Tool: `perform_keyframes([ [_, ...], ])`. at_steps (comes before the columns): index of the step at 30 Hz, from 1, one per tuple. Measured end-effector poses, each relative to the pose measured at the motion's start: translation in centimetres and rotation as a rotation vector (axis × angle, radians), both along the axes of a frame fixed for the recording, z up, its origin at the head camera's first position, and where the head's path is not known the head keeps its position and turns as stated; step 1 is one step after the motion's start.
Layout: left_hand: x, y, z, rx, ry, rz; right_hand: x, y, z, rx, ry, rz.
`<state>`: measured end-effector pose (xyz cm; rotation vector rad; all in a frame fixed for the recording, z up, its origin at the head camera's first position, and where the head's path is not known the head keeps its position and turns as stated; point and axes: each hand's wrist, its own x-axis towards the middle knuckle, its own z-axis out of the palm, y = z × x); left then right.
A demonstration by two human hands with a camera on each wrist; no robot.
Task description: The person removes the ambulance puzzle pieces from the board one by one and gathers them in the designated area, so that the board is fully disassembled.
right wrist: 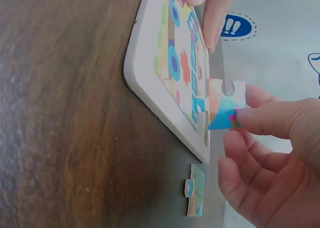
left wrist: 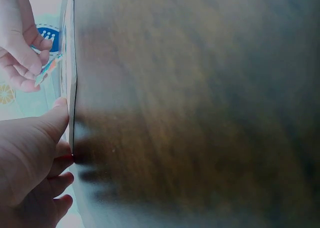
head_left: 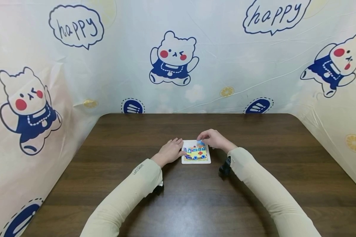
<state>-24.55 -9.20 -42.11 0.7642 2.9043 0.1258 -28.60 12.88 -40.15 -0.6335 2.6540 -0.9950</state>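
A square jigsaw puzzle point(head_left: 195, 163) in a white frame lies on the table, showing a yellow ambulance with a red cross. My right hand point(head_left: 215, 139) pinches a blue and orange puzzle piece point(right wrist: 222, 105) between thumb and fingers. That piece is tilted up at the frame's far right corner, where part of the tray bottom shows bare. My left hand point(head_left: 169, 151) rests at the frame's left side, fingers spread loosely, and its thumb point(left wrist: 61, 110) touches the edge.
Another loose puzzle piece point(right wrist: 196, 190) lies on the table just right of the frame. The brown wooden table point(head_left: 184, 200) runs back to a printed cloth backdrop point(head_left: 219, 65). A dark wrist device point(head_left: 225, 167) sits under the right sleeve.
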Motion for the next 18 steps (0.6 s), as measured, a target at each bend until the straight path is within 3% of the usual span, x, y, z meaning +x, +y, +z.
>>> perform_keyframes([
  [5, 0.10, -0.01, 0.07, 0.000, 0.010, -0.004, -0.10, 0.10, 0.03, 0.006, 0.020, -0.050],
  [18, 0.12, -0.10, -0.03, -0.006, 0.013, -0.010, -0.02, 0.84, 0.57, -0.027, -0.025, -0.128],
])
